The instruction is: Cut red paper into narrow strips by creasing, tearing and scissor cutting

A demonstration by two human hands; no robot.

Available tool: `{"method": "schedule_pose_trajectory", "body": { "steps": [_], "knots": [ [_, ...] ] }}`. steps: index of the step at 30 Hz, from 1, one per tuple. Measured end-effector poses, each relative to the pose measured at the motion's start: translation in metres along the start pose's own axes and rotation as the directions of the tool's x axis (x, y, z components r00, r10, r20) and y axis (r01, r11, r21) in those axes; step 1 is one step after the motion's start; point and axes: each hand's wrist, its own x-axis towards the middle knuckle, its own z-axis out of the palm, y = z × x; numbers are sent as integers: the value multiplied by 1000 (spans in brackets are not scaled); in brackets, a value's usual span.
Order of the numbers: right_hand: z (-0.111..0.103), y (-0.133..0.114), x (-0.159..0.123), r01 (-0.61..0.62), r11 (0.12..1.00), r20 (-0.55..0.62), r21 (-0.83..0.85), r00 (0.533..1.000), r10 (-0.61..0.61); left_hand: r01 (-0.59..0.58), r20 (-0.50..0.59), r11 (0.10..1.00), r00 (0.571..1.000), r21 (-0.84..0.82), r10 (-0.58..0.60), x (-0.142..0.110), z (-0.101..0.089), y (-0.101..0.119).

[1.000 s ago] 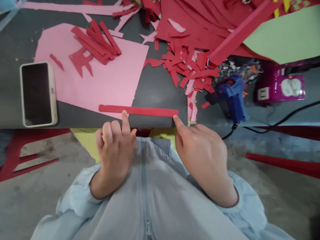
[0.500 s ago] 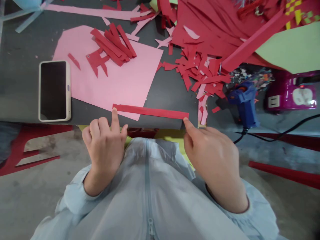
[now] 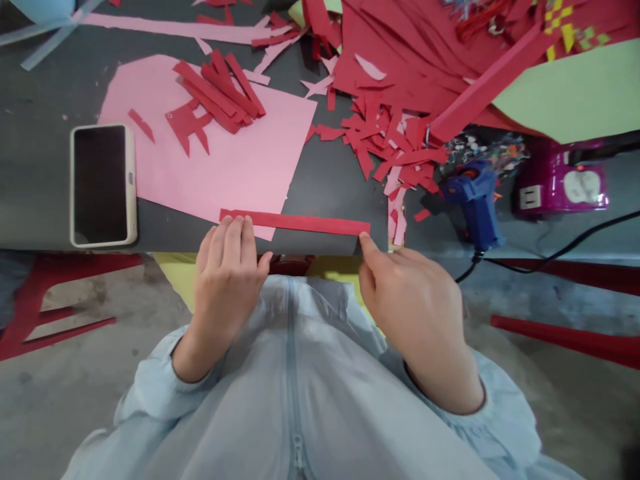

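A long red paper strip (image 3: pixel 305 223) lies flat near the table's front edge, its left part over the pink sheet (image 3: pixel 210 167). My left hand (image 3: pixel 225 280) rests with its fingers stretched out side by side, tips on the strip's left part, thumb apart. At the strip's right end, the extended index finger of my right hand (image 3: pixel 415 313) presses down; its other fingers are curled under and mostly hidden. On the pink sheet lie a bundle of red folded strips (image 3: pixel 220 93) and a cut red piece with pointed legs (image 3: pixel 187 125).
A phone (image 3: pixel 101 185) lies at the left. Red and pink scraps (image 3: pixel 385 140) are heaped right of the middle. Beyond them are a blue glue gun (image 3: pixel 475 207) with a black cable, a purple power box (image 3: pixel 560 180), red sheets (image 3: pixel 410 60) and a pale green sheet (image 3: pixel 575 93).
My left index finger slid left along the strip, and then the other left fingers came down flat beside it. My right index finger stays at the right end. The view shifted slightly.
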Motion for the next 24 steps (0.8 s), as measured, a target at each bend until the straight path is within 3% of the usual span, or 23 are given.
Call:
{"method": "schedule_pose_trajectory", "body": {
  "steps": [7,15,20,24],
  "knots": [
    [1,2,1,13,1000,-19,-21,1000,-13,-58,88,998,995,20,56,3,-5,3],
    [2,3,1,33,999,-52,28,998,-31,-63,163,992,986,112,44,11,-12,30],
    [4,4,1,18,999,-17,45,1000,-17,-231,148,973,962,-14,230,19,-1,44],
    [5,6,2,23,998,-29,65,999,-21,-316,104,948,945,36,311,25,3,53]
  ]
}}
